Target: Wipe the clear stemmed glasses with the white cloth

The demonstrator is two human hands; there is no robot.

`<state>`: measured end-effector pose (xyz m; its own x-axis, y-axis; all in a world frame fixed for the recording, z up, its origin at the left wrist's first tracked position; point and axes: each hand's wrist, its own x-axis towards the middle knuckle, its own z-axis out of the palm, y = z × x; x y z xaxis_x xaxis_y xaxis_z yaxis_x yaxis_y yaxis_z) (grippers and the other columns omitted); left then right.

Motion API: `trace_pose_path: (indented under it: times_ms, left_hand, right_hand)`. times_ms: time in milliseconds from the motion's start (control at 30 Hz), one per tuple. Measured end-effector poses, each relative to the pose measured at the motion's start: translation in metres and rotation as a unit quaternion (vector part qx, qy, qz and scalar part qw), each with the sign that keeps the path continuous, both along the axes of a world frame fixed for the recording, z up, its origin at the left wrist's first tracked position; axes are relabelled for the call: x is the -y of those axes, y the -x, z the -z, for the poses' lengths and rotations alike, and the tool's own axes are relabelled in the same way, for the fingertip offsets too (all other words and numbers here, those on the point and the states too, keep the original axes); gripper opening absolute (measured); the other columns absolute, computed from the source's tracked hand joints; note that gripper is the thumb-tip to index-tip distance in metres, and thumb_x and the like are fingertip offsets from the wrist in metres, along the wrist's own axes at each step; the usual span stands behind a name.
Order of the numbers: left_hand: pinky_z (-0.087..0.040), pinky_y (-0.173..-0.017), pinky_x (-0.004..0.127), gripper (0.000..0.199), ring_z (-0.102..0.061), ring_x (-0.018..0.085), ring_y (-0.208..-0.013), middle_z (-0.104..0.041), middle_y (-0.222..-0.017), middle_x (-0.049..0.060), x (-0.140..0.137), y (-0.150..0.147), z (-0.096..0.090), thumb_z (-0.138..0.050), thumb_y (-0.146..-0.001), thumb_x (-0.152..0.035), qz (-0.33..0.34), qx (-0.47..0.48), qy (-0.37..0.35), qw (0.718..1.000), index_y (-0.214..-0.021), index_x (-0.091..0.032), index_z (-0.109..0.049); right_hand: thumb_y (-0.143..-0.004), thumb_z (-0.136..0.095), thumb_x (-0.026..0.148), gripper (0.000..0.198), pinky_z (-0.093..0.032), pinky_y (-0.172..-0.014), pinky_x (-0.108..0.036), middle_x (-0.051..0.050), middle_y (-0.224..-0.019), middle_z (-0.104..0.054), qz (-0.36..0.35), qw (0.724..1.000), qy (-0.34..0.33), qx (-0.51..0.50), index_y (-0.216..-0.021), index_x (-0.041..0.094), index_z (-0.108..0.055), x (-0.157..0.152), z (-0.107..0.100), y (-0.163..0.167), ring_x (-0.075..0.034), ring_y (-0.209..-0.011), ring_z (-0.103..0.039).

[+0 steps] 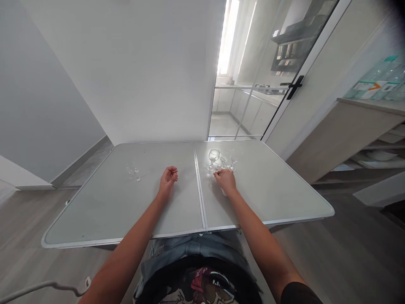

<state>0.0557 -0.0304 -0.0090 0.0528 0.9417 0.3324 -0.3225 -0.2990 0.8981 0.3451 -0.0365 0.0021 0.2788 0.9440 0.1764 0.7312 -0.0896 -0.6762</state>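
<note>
Just right of the frame's centre, the right hand (225, 179) rests on the grey folding table (272, 198) with its fingers curled downward at the foot of a small cluster of clear stemmed glasses (218, 160). The fingertips meet the base or stem of the nearest glass, but whether they actually close around it cannot be told, since the glass is transparent and the knuckles hide the contact. The rest of the cluster stands just above the hand in the frame, touching or nearly touching one another, with the tallest bowl catching bright light.

Left of the table's centre seam (199, 185), the left hand (168, 177) hovers or lies low over the tabletop, fingers loosely bent toward the thumb, holding nothing that shows. Farther toward the left of the frame, well apart from both hands, another small clear glass (134, 171) stands alone on the table.

A glass door (272, 71) with a black handle stands in the upper right.
</note>
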Motion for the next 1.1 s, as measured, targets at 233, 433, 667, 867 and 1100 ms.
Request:
trace_pose_path:
  times_ms: [233, 433, 667, 867, 1100]
  left_hand:
    - [-0.043, -0.071, 0.026, 0.032, -0.048, 0.012, -0.075, -0.055, -0.097, 0.004, 0.000, 0.003, 0.002, -0.074, -0.085, -0.046, -0.014, -0.023, 0.013, 1.000, -0.103, -0.022, -0.063]
    - [-0.043, -0.070, 0.027, 0.032, -0.048, 0.013, -0.074, -0.053, -0.087, 0.003, -0.002, 0.004, 0.004, -0.072, -0.085, -0.048, -0.016, -0.044, 0.012, 0.999, -0.103, -0.022, -0.062]
    - [-0.043, -0.065, 0.026, 0.030, -0.048, 0.012, -0.068, -0.052, -0.079, 0.001, 0.003, 0.005, -0.002, -0.065, -0.089, -0.050, -0.103, -0.101, -0.028, 0.989, -0.091, -0.020, -0.061]
    - [-0.042, -0.060, 0.025, 0.027, -0.049, 0.011, -0.058, -0.050, -0.067, -0.003, 0.012, 0.027, -0.010, -0.057, -0.095, -0.045, -0.355, -0.201, -0.122, 0.905, -0.086, -0.019, -0.055]
    - [-0.047, -0.075, 0.031, 0.034, -0.050, 0.014, -0.076, -0.047, -0.093, 0.001, 0.019, 0.096, -0.029, -0.058, -0.093, -0.049, -0.590, -0.202, -0.127, 0.771, -0.103, -0.019, -0.046]
  right_hand:
    - [-0.089, -0.060, 0.034, 0.025, -0.043, -0.064, -0.026, -0.010, -0.082, -0.077, 0.052, 0.997, 0.039, 0.045, -0.092, 0.021, -0.082, -0.014, 0.011, -0.002, -0.022, -0.081, -0.070]
    - [-0.089, -0.061, 0.037, 0.026, -0.046, -0.069, -0.027, -0.011, -0.089, -0.078, 0.063, 0.996, 0.040, 0.050, -0.093, 0.021, -0.082, -0.020, 0.018, -0.001, -0.024, -0.086, -0.071]
    - [-0.088, -0.060, 0.039, 0.027, -0.047, -0.069, -0.028, -0.009, -0.089, -0.078, 0.061, 0.996, 0.034, 0.046, -0.093, 0.022, -0.081, -0.021, 0.020, -0.001, -0.024, -0.087, -0.072]
    - [-0.088, -0.061, 0.039, 0.029, -0.048, -0.072, -0.030, -0.012, -0.096, -0.078, 0.066, 0.997, 0.031, 0.039, -0.098, 0.021, -0.080, -0.020, 0.021, 0.000, -0.026, -0.091, -0.071]
    - [-0.080, -0.069, 0.042, 0.039, -0.047, -0.072, -0.029, -0.010, -0.094, -0.077, 0.073, 0.996, 0.046, 0.003, -0.112, 0.020, -0.073, -0.013, 0.017, -0.001, -0.026, -0.095, -0.070]
